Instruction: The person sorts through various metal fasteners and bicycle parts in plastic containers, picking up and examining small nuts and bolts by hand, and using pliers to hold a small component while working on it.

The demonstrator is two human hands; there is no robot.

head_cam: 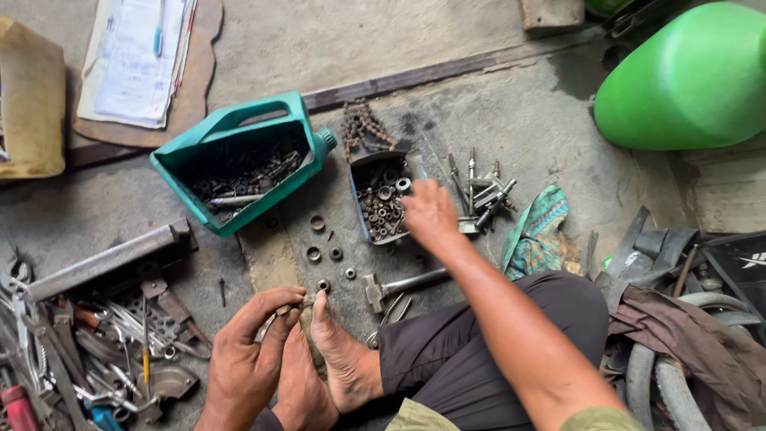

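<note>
Two hands are at work around one small part (286,310), which is pinched at the toes of the bare feet (327,351), just below the loose rings (323,254) on the floor. The left hand (251,347) is curled over that part, fingers together and clamped on it; what kind of part it is cannot be told. The right hand (429,214) is stretched up and to the right of the feet, over the tray (381,199) of nuts and washers, fingers slightly apart and pointing down into the tray; whether anything is pinched there cannot be told, since the hand is blurred. The step would best be done with the part kept steady against the toes while a single matching piece is picked from the tray, not a cluster. A hammer (403,286) lies just right of the feet, within easy reach. Bolts (483,195) lie right of the tray, a green can (239,164) left of it.
</note>
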